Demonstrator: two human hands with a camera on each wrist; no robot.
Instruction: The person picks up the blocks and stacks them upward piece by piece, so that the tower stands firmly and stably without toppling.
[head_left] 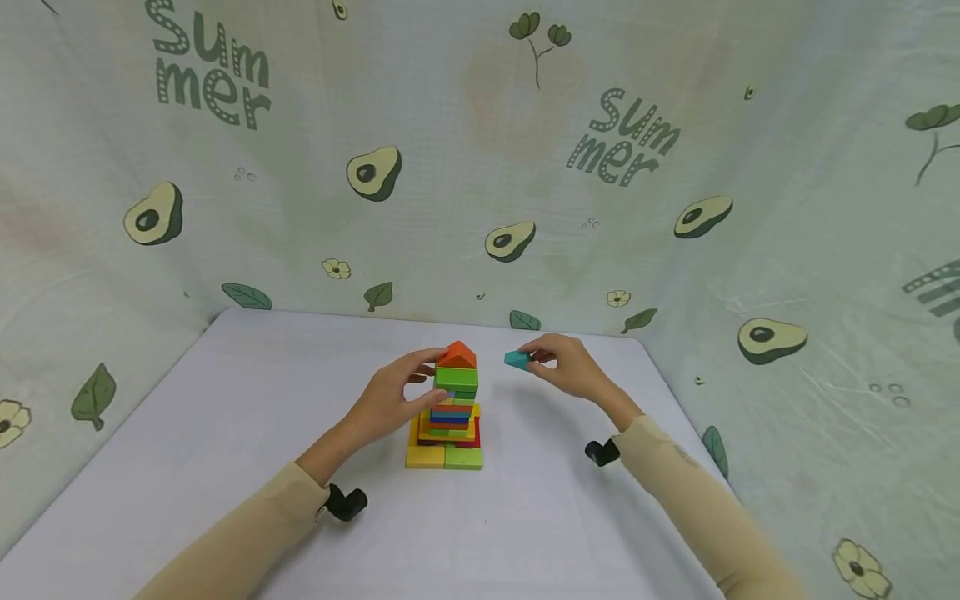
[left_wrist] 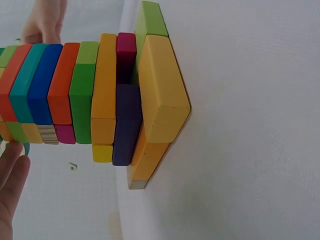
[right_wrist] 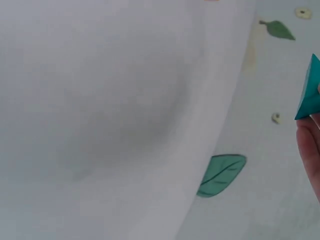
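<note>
A tower of colored wooden blocks (head_left: 452, 423) stands on the table, with a green block (head_left: 457, 379) near its top and an orange triangular block (head_left: 458, 357) at the peak. My left hand (head_left: 385, 394) is at the tower's left side, its fingers by the upper blocks and its thumb overlapping the blocks below. In the left wrist view, two fingers (left_wrist: 14, 175) lie close against the tower's side; the tower's top is cut off there. To the right of the tower, raised above the table, my right hand (head_left: 567, 364) pinches a teal triangular block (head_left: 517, 359) between thumb and fingers.
The white table (head_left: 300, 375) has its far edge a short way behind the tower. A cloth (head_left: 435, 108) printed with avocados and leaves hangs behind and at both sides. Black wrist cameras (head_left: 347, 503) hang under both wrists.
</note>
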